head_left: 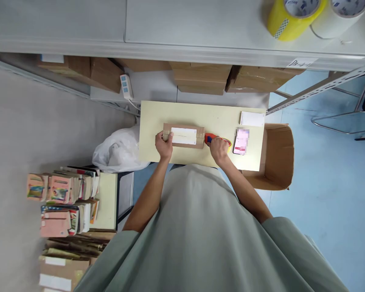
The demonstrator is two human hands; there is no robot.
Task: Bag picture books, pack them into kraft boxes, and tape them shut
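A long, narrow cardboard box [183,145] with a white label [184,136] on top lies on the pale yellow table [152,115]. My left hand [164,146] is closed on the box's left end, thumb on its upper face. At the opposite end, my right hand [219,149] wraps round a red and blue tape dispenser [211,138], whose front is against or very near the box. A bit of yellow shows beside that hand. To its right lies a phone [241,142] with a lit, partly blurred screen.
A white pad [252,119] lies at the table's right back corner. An open carton [280,158] stands beyond the right edge. Left are a white plastic bag [118,150] and stacked books [61,188]. Above, a grey shelf [200,24] holds tape rolls [292,24]; a power strip [127,86] sits below.
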